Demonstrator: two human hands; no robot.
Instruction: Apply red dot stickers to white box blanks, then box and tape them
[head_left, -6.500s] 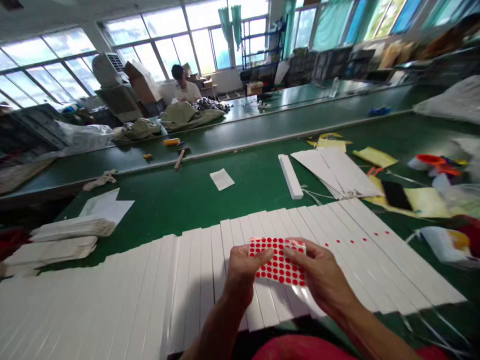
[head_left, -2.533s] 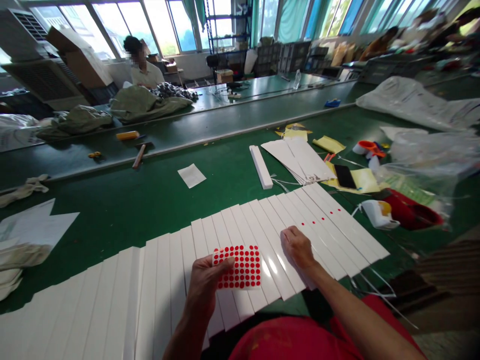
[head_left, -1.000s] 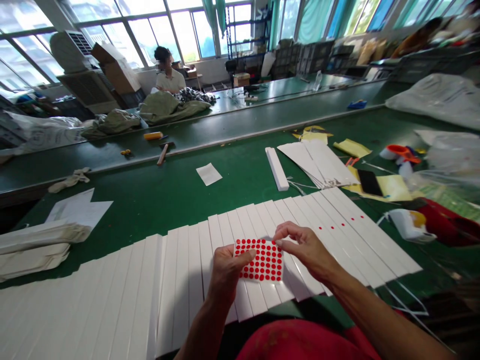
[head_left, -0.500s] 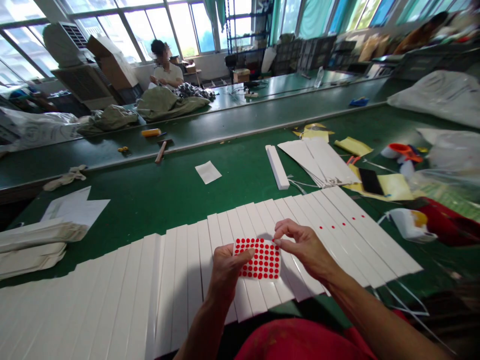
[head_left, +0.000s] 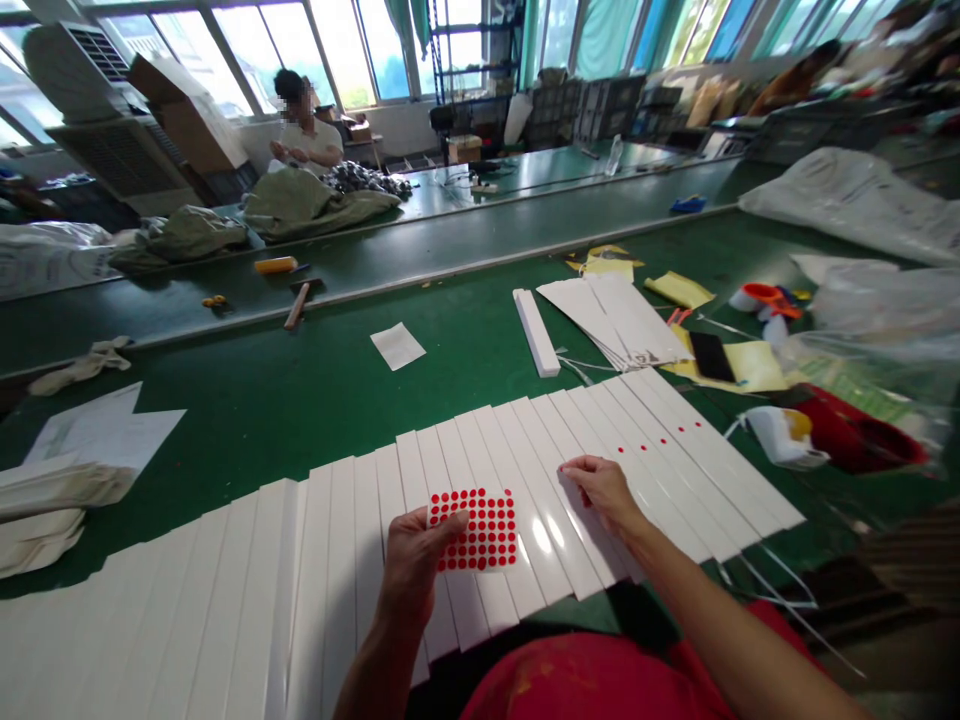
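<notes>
My left hand [head_left: 414, 555] grips a sheet of round red stickers [head_left: 491, 535], its thumb lying across the face of the sheet. Further right, my right hand [head_left: 606, 492] is closed in a pinch low over a row of overlapping white flat strips [head_left: 337, 540]. A tiny red dot sticker [head_left: 562, 468] shows at its fingertips; whether it touches the strip beneath, I cannot tell. On the strips to the right of that hand, several single red dots [head_left: 643, 448] form a slanting line.
Beyond the row lie a long white box [head_left: 536, 333], fanned white sheets [head_left: 615, 320], a paper square [head_left: 398, 346] and a dark phone [head_left: 711, 357]. A tape roll [head_left: 787, 437] and plastic bags [head_left: 847, 205] are at right. Another person [head_left: 307, 130] sits across the tables.
My right hand has moved away from the sticker sheet to the white strips on its right, pinching a red dot. The sheet in my left hand sits slightly further left in view.
</notes>
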